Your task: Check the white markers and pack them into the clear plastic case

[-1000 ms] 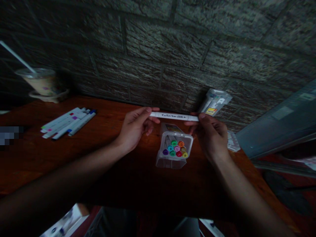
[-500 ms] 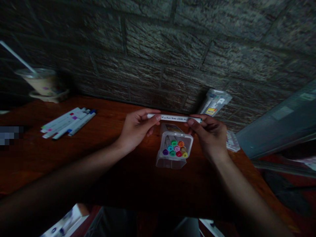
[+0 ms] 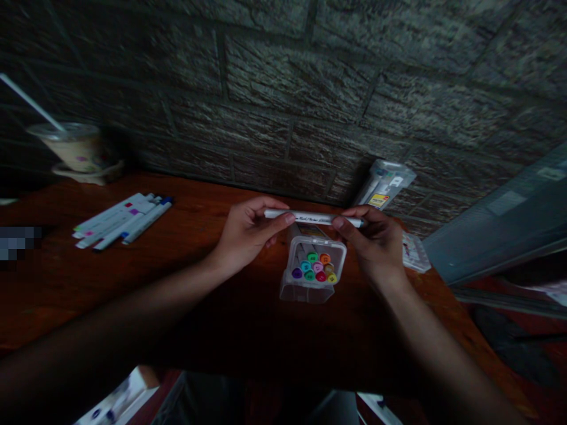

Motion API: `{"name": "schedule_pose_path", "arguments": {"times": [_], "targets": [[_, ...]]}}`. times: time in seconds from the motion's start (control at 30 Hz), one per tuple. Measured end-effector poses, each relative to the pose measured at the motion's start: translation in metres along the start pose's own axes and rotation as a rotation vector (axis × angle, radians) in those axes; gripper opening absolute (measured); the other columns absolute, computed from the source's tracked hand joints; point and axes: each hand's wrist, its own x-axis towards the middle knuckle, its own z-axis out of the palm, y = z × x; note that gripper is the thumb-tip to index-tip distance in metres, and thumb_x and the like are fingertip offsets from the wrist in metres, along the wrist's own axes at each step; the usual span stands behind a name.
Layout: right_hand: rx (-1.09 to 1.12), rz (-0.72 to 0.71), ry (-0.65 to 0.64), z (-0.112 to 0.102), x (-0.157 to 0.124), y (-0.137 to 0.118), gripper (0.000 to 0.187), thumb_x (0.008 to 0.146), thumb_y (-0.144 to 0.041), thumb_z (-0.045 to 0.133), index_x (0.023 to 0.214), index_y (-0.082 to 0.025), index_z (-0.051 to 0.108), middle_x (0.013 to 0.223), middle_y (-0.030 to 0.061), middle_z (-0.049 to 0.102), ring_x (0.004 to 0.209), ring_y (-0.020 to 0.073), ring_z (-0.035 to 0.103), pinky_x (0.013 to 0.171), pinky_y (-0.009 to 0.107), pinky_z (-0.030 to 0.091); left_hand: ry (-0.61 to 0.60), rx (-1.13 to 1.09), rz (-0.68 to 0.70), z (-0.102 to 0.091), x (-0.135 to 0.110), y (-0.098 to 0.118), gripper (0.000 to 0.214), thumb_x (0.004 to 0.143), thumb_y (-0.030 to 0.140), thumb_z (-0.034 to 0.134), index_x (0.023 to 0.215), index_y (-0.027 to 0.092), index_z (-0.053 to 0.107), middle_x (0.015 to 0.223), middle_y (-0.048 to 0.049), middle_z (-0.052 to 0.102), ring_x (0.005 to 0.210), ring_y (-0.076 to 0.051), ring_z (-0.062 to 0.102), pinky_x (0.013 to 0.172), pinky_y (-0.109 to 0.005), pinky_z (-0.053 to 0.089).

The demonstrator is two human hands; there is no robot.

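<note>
A white marker point(image 3: 312, 218) lies level in the air, held by both hands above the table. My left hand point(image 3: 248, 230) pinches its left end between thumb and fingers. My right hand point(image 3: 376, 242) pinches its right end the same way. Just below the marker stands a clear plastic case point(image 3: 312, 271), open at the top, with several markers upright in it, their coloured caps showing.
Several white markers point(image 3: 121, 220) lie in a row at the left of the brown wooden table point(image 3: 199, 307). A lidded cup with a straw point(image 3: 75, 147) stands far left. A clear packet point(image 3: 385, 183) leans on the brick wall behind. A grey panel point(image 3: 509, 218) lies at right.
The marker has dropped slightly toward the case, and its printed side has turned away. My right fingers have shifted along its right end. The camera view is unchanged.
</note>
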Motion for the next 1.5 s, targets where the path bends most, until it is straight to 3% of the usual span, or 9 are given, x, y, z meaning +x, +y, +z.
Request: {"name": "schedule_pose_path", "arguments": {"times": [0.2,0.5,0.97,1.5], "targets": [[0.037,0.019,-0.023,0.0006,-0.0003,-0.0015,0.022,0.082,-0.040,0.086,0.084,-0.023,0.073,0.070,0.0003,0.076,0.052,0.0119,0.061,0.046,0.025,0.050,0.006,-0.020,-0.015,0.0001,0.0006,0.0022,0.017,0.086,0.030,0.080,0.094,0.016,0.076,0.072,-0.0016,0.071,0.045,-0.006,0.055,0.039,-0.018,0.041],[-0.051,-0.033,0.011,-0.0001,-0.0003,0.0014,0.025,0.073,-0.037,0.092,0.083,-0.024,0.073,0.060,-0.0039,0.068,0.047,0.0106,0.056,0.042,0.025,0.044,-0.016,0.029,0.017,0.0001,-0.0005,0.0015,0.015,0.081,0.024,0.085,0.090,0.016,0.075,0.065,0.0017,0.068,0.044,-0.006,0.053,0.038,-0.016,0.040],[0.153,0.091,-0.013,0.0001,-0.0004,-0.0006,0.020,0.080,-0.036,0.087,0.088,-0.022,0.075,0.073,0.0010,0.078,0.051,0.0117,0.061,0.045,0.025,0.048,-0.003,-0.104,-0.026,0.0001,0.0022,0.0001,0.018,0.086,0.030,0.081,0.096,0.016,0.078,0.075,-0.0031,0.074,0.045,-0.006,0.053,0.039,-0.018,0.042],[0.241,0.110,-0.035,-0.0017,0.0001,-0.0007,0.017,0.088,-0.040,0.078,0.091,-0.023,0.079,0.079,0.0032,0.080,0.052,0.0128,0.061,0.045,0.027,0.049,0.025,-0.211,-0.091,-0.0008,0.0011,0.0048,0.025,0.091,0.034,0.072,0.105,0.015,0.078,0.081,-0.0063,0.075,0.046,-0.009,0.054,0.040,-0.021,0.042]]}}
